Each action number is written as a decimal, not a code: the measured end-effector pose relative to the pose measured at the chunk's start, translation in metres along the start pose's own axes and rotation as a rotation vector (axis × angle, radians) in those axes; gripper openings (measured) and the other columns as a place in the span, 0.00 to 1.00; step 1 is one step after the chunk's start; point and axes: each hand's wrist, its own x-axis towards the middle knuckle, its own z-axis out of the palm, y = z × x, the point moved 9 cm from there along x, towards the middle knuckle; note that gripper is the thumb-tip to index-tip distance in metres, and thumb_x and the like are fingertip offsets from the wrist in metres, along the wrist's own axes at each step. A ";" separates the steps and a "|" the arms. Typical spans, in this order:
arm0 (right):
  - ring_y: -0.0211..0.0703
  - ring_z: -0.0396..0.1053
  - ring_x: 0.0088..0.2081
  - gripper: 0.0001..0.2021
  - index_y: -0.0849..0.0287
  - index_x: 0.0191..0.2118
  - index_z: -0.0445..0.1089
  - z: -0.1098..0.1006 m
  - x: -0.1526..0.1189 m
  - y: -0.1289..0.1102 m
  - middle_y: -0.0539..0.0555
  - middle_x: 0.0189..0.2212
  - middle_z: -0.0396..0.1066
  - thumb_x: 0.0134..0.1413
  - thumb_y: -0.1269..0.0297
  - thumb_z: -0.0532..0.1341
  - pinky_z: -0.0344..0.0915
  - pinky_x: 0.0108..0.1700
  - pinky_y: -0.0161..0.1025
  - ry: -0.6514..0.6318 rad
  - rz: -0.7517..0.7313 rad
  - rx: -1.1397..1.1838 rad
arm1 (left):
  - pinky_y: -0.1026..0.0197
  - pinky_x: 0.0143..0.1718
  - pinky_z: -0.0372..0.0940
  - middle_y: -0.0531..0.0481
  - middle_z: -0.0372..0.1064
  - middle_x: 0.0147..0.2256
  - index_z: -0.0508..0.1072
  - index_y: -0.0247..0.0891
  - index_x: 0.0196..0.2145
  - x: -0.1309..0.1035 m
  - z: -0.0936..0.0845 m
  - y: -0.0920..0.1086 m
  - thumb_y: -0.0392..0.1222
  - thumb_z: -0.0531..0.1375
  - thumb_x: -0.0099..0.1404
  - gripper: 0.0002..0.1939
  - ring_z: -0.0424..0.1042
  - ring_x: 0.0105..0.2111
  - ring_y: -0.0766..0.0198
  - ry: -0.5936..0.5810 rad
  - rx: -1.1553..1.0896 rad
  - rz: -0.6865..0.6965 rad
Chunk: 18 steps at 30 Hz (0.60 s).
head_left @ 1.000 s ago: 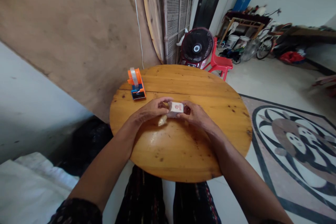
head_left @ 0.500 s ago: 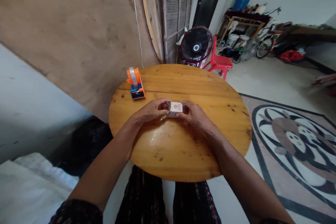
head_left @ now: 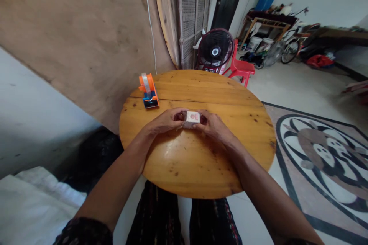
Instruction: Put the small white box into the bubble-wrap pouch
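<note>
Right between the two hands sits the small white box (head_left: pixel 193 117), near the middle of the round wooden table (head_left: pixel 198 164); I see the left hand (head_left: pixel 166 120) gripping one end and the right hand (head_left: pixel 213 124) gripping the other.

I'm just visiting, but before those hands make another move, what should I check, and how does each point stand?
1. Left hand at one end of the small box: ok.
2. Right hand at the opposite end: ok.
3. Red-printed face turned up and uncovered: ok.
4. Ends of the box closed: cannot tell, the fingers hide them.
5. A hand free for the tape dispenser: not ok, both are at the box.
6. Dispenser on the wooden table, apart from the hands: ok, toward the far left edge.
</note>
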 end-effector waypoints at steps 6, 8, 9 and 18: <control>0.42 0.69 0.33 0.19 0.57 0.49 0.72 0.000 0.000 -0.001 0.53 0.34 0.75 0.49 0.63 0.65 0.61 0.36 0.36 -0.010 0.008 -0.011 | 0.58 0.41 0.66 0.45 0.72 0.42 0.67 0.36 0.54 0.001 -0.006 -0.007 0.37 0.61 0.56 0.27 0.72 0.40 0.61 0.049 0.077 -0.003; 0.42 0.69 0.32 0.19 0.58 0.50 0.71 -0.001 0.000 -0.002 0.54 0.34 0.75 0.50 0.62 0.65 0.61 0.36 0.36 -0.018 0.014 -0.026 | 0.59 0.40 0.66 0.46 0.72 0.41 0.64 0.35 0.57 0.000 -0.009 -0.008 0.37 0.61 0.55 0.30 0.72 0.38 0.61 0.060 0.103 -0.013; 0.43 0.69 0.32 0.20 0.58 0.50 0.71 -0.001 0.000 -0.002 0.54 0.34 0.75 0.50 0.62 0.65 0.60 0.36 0.36 -0.022 0.016 -0.032 | 0.59 0.39 0.66 0.46 0.72 0.40 0.63 0.35 0.58 0.000 -0.010 -0.009 0.37 0.61 0.55 0.32 0.72 0.37 0.62 0.065 0.114 -0.020; 0.42 0.69 0.34 0.19 0.58 0.49 0.71 -0.002 -0.003 -0.006 0.54 0.35 0.75 0.51 0.60 0.65 0.60 0.36 0.35 -0.015 -0.001 -0.058 | 0.59 0.39 0.66 0.47 0.70 0.37 0.70 0.34 0.41 0.001 -0.030 -0.013 0.42 0.60 0.56 0.15 0.70 0.35 0.63 0.240 0.197 -0.012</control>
